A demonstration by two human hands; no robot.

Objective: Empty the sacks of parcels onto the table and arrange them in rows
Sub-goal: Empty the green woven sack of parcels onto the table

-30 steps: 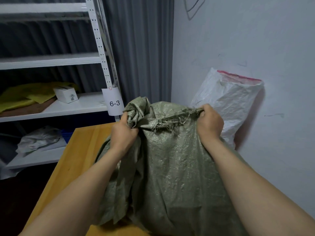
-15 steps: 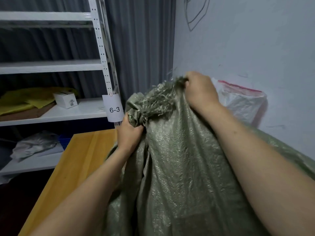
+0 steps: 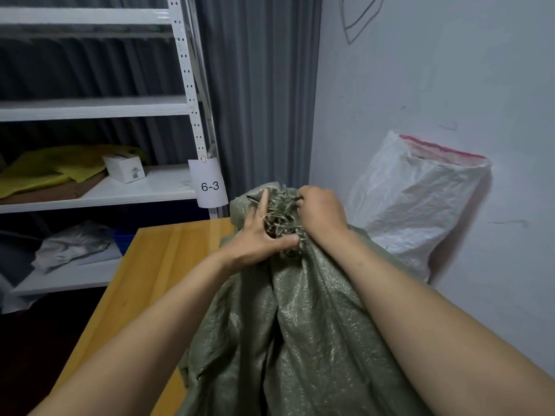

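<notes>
Sack [image 3: 300,325], green woven stuff, stands on the wooden table [image 3: 156,265], on its right side nr the wall. Both hands at its frayed mouth. L hand [image 3: 258,241] lies spread on the bunched top, fingers straight, gripping nothing. R hand [image 3: 322,214] is curled tight round the frayed edge. White sack [image 3: 414,205] w/ red trim stands behind, against the wall.

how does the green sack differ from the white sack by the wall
The green sack is olive, its frayed mouth bunched in the right hand, the left hand on it; the white sack has a red-edged top and is untouched. The green sack lies on the table; the white sack stands against the wall. Both look woven.
</notes>
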